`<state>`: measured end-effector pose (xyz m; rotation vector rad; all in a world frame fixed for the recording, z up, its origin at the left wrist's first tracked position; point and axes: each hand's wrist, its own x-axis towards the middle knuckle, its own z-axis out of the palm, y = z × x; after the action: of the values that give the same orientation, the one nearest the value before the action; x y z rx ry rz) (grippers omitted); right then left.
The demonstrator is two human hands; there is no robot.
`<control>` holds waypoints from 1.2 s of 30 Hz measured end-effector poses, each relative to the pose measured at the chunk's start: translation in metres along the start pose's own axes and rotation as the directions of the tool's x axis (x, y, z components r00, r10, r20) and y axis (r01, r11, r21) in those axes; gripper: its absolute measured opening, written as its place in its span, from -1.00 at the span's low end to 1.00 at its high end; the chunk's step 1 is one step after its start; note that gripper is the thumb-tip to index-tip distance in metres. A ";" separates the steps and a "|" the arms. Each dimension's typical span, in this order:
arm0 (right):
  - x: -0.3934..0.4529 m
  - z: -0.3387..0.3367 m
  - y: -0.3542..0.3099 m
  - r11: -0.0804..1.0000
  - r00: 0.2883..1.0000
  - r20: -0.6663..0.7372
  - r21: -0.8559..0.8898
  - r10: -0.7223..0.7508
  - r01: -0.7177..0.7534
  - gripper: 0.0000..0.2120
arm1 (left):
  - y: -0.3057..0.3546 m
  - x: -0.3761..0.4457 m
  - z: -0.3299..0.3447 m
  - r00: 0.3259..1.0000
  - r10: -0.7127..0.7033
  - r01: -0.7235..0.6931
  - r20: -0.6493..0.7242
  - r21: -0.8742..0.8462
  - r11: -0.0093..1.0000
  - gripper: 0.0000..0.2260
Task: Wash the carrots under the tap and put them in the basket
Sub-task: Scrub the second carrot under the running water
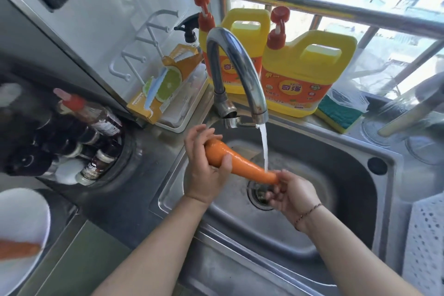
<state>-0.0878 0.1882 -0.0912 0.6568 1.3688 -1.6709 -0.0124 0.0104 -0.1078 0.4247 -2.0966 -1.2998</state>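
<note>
The left hand (206, 175) has its grip closed around the thick end of a carrot (240, 163), and the right hand (295, 196) pinches the thin end with its fingers. The carrot lies tilted above the sink (355, 175), over the drain (260, 196), and the water stream (264, 146) from the tap (237, 65) hits it near the thin end. Left of the sink, a second carrot (19, 249) lies on a white plate (21, 218), and a white holed basket (425, 243) is just right of the sink.

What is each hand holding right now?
Left hand: closed around the carrot, thick end.
Right hand: closed on the carrot's thin tip.
</note>
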 end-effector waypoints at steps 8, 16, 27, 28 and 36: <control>-0.027 -0.010 -0.012 0.774 0.930 0.345 -0.553 -0.126 0.309 -0.39 | 0.011 0.001 0.013 0.992 -0.128 0.128 0.012 -0.059 0.990 -0.57; -0.033 -0.042 0.011 -0.147 0.411 0.461 -0.786 -0.786 0.601 -0.57 | 0.030 0.005 0.061 0.933 -0.353 0.350 -0.068 -0.053 0.935 -0.78; -0.049 -0.073 -0.005 -0.075 0.470 0.417 -0.804 -0.778 0.589 -0.68 | 0.038 -0.003 0.088 0.692 -0.722 0.679 -0.026 -0.318 0.662 -0.73; -0.050 -0.068 -0.009 -0.040 0.504 0.410 -0.804 -0.760 0.594 -0.73 | 0.044 -0.009 0.089 0.717 -0.697 0.669 -0.031 -0.251 0.700 -0.65; -0.041 -0.082 -0.040 0.238 0.745 0.334 -0.804 -0.577 0.545 -0.76 | 0.046 -0.029 0.055 0.843 -0.506 0.524 0.184 -0.071 0.848 -0.41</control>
<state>-0.1109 0.2796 -0.0586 -0.5347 2.4005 -1.1006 -0.0249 0.0856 -0.0948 0.9095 -2.0942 -1.8077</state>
